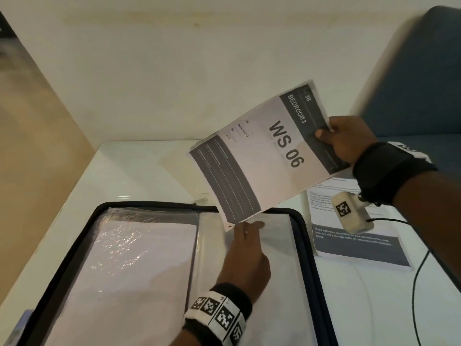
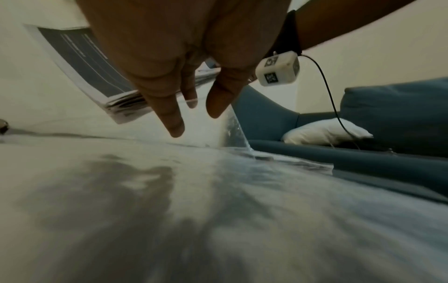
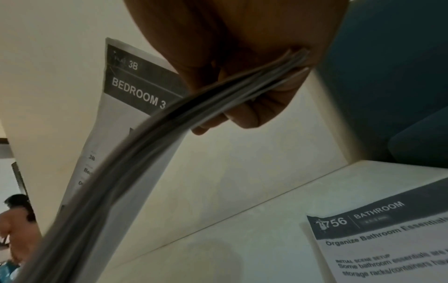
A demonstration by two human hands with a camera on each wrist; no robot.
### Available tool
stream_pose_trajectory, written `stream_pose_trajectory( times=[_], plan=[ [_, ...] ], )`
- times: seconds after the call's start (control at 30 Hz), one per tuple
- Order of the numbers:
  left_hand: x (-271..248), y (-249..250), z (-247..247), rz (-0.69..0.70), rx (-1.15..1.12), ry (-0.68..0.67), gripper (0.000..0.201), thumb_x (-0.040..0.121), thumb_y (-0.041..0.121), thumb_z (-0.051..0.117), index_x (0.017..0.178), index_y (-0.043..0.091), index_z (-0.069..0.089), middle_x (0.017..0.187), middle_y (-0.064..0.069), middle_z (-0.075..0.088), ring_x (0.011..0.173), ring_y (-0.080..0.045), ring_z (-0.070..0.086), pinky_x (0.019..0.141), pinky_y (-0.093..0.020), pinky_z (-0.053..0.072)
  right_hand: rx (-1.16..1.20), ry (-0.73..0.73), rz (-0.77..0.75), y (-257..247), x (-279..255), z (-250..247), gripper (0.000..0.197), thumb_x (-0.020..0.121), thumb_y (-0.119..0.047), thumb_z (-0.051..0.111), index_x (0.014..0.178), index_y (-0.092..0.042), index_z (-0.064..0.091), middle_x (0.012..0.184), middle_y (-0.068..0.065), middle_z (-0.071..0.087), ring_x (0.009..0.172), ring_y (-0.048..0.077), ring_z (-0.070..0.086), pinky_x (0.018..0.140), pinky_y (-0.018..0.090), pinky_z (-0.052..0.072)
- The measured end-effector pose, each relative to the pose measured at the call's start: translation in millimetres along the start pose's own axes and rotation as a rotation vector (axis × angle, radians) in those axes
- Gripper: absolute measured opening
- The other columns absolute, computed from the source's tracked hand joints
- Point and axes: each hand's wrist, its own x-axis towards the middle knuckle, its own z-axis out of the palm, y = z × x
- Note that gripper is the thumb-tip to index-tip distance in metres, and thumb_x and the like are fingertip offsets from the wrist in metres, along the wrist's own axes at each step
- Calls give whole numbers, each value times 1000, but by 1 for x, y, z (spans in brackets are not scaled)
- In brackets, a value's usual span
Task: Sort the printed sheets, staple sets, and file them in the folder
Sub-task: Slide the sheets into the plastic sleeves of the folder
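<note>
An open folder [image 1: 308,245] with a dark blue rim lies on the white table [image 1: 139,166]. Its left clear sleeve [image 1: 139,258] holds white sheets. My left hand [image 1: 249,226] reaches to the far edge of the right clear sleeve [image 1: 277,245] and pinches the film, which stands lifted off the folder [image 2: 232,130]. My right hand [image 1: 324,136] grips a set of printed sheets headed "BEDROOM 3, WS 06" [image 1: 262,151] by its top corner. It holds the set tilted in the air, the lower corner just above my left fingertips. The right wrist view shows several layered pages [image 3: 169,122] in that grip.
A second printed set headed "BATHROOM" [image 1: 361,245] lies on the table right of the folder. A thin black cable [image 1: 419,283] trails over the table's right side. A blue sofa [image 1: 424,83] stands behind on the right. A small metal piece [image 1: 202,199] lies beyond the folder.
</note>
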Motion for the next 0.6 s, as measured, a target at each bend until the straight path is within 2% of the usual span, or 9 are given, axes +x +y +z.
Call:
stream_pose_trajectory(
  times=[0.1, 0.13, 0.17, 0.2, 0.27, 0.33, 0.5, 0.6],
  plan=[
    [-3, 2, -2, 15, -25, -38, 57, 90, 3, 50, 141, 25, 33, 142, 7, 35, 107, 7, 37, 81, 9, 23, -75, -13, -26, -6, 1, 2, 27, 95, -21, 57, 97, 4, 66, 95, 24, 67, 90, 40, 62, 87, 52, 50],
    [-4, 2, -2, 19, -20, -54, 58, 91, 5, 50, 142, 26, 31, 144, 8, 34, 110, 6, 39, 79, 11, 20, -93, -12, -35, -7, 1, 2, 27, 95, -21, 56, 97, 4, 66, 95, 24, 67, 90, 40, 62, 87, 51, 50],
    [-5, 2, -2, 24, -12, -59, 57, 92, 7, 50, 143, 26, 30, 146, 8, 34, 117, 3, 41, 82, 11, 17, -109, -11, -41, -8, 1, 1, 26, 95, -20, 56, 96, 4, 65, 94, 24, 67, 89, 40, 62, 87, 51, 50],
    [-5, 2, -2, 32, 1, -57, 56, 93, 10, 50, 143, 26, 30, 146, 7, 34, 123, -1, 42, 89, 7, 18, -126, -10, -49, -9, 2, 0, 26, 95, -20, 55, 94, 4, 65, 94, 23, 67, 89, 40, 61, 86, 51, 49],
    [-5, 0, -3, 42, 18, -48, 55, 95, 14, 50, 144, 25, 30, 145, 6, 37, 127, -6, 43, 103, -6, 26, -154, -7, -54, -9, 3, -2, 25, 95, -20, 55, 91, 3, 64, 91, 22, 66, 86, 39, 61, 85, 49, 50],
    [-2, -1, -5, 48, 50, -50, 55, 95, 15, 50, 146, 25, 30, 142, 4, 41, 125, -9, 46, 107, -17, 34, -168, 0, -47, -7, 5, -5, 24, 95, -20, 55, 88, 2, 63, 89, 22, 65, 85, 39, 60, 83, 49, 50],
    [9, -2, -12, 61, 142, -50, 46, 95, 14, 50, 140, 23, 42, 133, 3, 47, 115, -12, 53, 98, -20, 40, -184, -25, -25, -3, 7, -12, 26, 96, -23, 54, 93, 0, 64, 92, 22, 66, 87, 38, 62, 86, 52, 51],
    [28, -1, -15, 51, 211, -39, 27, 95, 14, 49, 120, 20, 58, 118, 1, 57, 105, -16, 57, 89, -23, 42, -187, -54, -53, -10, 11, -18, 24, 95, -23, 56, 97, -1, 66, 94, 20, 66, 89, 36, 62, 88, 48, 51]
  ],
)
